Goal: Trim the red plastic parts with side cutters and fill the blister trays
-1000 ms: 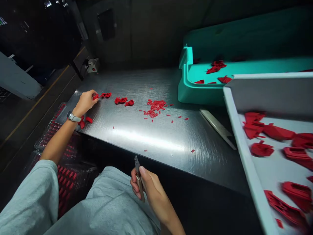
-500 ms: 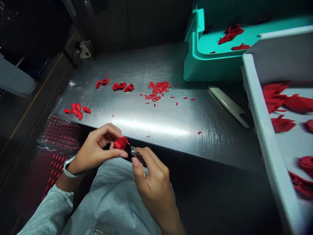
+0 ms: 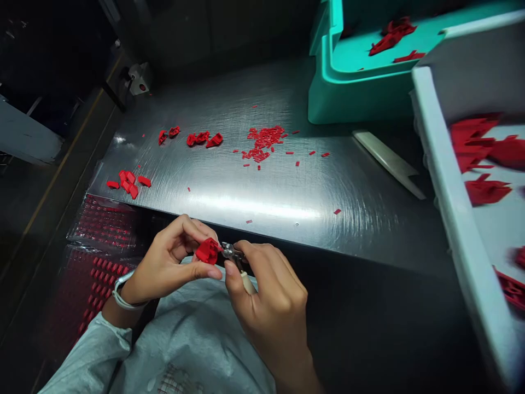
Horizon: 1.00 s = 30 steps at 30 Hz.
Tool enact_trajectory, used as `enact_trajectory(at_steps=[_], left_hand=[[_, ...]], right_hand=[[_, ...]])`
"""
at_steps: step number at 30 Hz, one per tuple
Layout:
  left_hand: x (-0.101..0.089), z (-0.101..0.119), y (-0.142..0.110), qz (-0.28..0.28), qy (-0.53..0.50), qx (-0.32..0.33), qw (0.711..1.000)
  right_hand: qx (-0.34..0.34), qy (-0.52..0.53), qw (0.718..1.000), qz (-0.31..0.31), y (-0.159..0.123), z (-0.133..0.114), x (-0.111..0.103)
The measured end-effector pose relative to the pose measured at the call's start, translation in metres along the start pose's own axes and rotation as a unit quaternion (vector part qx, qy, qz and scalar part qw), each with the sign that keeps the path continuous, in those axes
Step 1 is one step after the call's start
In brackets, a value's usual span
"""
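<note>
Between the thumb and fingers of my left hand is a small red plastic part, held just off the table's front edge. My right hand grips a pair of nippers with a metal head and a pale handle. The jaws of the nippers meet the right side of the red part, at a thin bit sticking out. Whether the jaws are closed on it is too small to tell. Much of the handle is hidden in my right palm.
On the metal table lie small red scraps, hollow red parts and smooth red pieces. A pale flat strip lies near the teal bin and white bin. Trays of red pieces sit lower left.
The red part has turned in my left hand, and the nippers' jaws have come up to its projecting bit. The whole view has shifted slightly.
</note>
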<state>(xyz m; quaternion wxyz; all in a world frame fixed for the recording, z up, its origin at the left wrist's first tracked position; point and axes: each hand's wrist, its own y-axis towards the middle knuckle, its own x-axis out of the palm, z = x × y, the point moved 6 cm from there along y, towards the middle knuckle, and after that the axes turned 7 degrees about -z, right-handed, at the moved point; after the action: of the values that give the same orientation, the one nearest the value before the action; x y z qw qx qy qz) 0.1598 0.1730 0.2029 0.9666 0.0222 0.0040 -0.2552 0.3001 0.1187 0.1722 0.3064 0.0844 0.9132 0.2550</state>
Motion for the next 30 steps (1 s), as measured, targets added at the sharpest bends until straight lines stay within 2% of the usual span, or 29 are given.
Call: enact_trajectory(at_steps=[13,21,30], left_hand=[[0.0001,-0.0029,-0.0012,-0.017,-0.046,-0.001,0.999],[0.0015,-0.0077,-0.0015,-0.039,-0.038,-0.006,0.998],[0.0044,-0.0058,-0.0037,-0.01,0.0,0.01,1.0]], right_hand=[[-0.011,-0.004,1.0,0.022,-0.0012,0.0015,-0.0003],[-0.013,-0.036,0.999,0.035,-0.0007,0.0011,-0.0022],[-0.003,-0.044,0.998,0.036,-0.0008,0.0023,-0.0034]])
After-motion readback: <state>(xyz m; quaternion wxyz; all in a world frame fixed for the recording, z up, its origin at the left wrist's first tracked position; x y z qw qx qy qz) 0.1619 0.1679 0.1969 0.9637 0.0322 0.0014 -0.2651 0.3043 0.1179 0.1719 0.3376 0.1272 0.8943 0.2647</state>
